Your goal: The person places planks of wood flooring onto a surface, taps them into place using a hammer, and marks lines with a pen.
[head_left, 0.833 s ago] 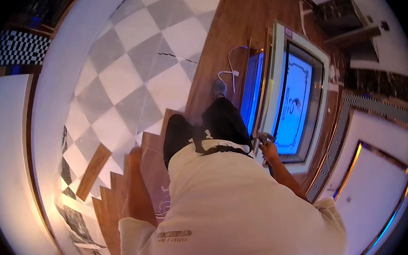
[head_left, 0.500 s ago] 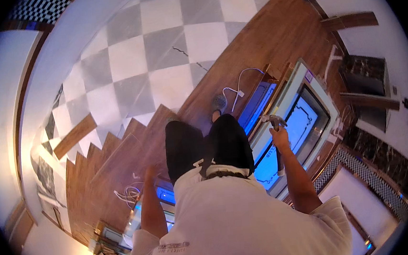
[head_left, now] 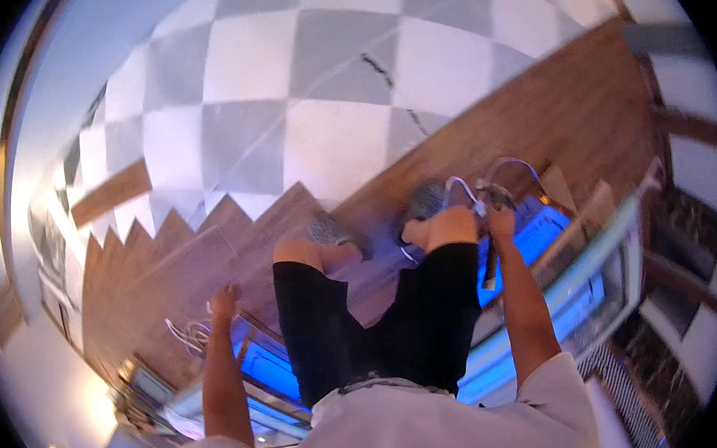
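We now see more of our shoes (head_left: 323,229) and shins (head_left: 337,255), apparently from stooping, bringing the hammer (head_left: 490,268), clamped in our right hand (head_left: 502,223), beside our right knee (head_left: 453,227); our left hand (head_left: 225,301) is apart, its hold unclear

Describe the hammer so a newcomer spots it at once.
From the black shorts, go to the right knee, then the right hand beside it. The hammer is gripped there, straight and dark-handled, unlike the looped white cable nearby.
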`<action>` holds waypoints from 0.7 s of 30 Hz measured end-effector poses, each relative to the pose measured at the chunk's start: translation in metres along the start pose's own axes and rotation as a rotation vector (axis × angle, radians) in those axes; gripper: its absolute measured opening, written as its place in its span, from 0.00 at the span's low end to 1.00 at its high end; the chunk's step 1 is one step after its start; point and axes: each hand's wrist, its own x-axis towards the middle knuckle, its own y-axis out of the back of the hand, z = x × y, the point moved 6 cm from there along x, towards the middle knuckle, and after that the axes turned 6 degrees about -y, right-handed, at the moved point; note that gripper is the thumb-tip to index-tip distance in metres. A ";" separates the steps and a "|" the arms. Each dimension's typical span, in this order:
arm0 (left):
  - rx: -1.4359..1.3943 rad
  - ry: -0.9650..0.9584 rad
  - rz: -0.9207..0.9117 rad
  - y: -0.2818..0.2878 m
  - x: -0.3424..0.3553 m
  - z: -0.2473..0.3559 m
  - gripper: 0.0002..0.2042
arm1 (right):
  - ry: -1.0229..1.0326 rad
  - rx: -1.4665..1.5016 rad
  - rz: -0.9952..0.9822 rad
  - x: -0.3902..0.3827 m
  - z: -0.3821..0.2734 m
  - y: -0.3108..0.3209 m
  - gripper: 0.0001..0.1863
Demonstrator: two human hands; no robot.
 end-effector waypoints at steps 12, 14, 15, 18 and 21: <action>-0.510 0.814 0.891 -0.202 0.241 -0.165 0.22 | 0.330 -0.037 0.011 0.228 0.082 -0.197 0.27; -0.348 0.900 1.162 -0.158 0.180 -0.260 0.24 | 0.374 -0.028 -0.065 0.215 0.094 -0.283 0.28; -0.226 0.887 1.349 -0.072 0.135 -0.294 0.24 | 0.421 0.017 -0.082 0.215 0.110 -0.340 0.27; -0.791 0.953 1.165 -0.209 0.254 -0.219 0.26 | 0.508 -0.272 0.121 0.263 0.103 -0.231 0.25; -0.683 0.926 1.032 -0.157 0.240 -0.215 0.28 | 0.495 -0.272 0.096 0.251 0.080 -0.262 0.24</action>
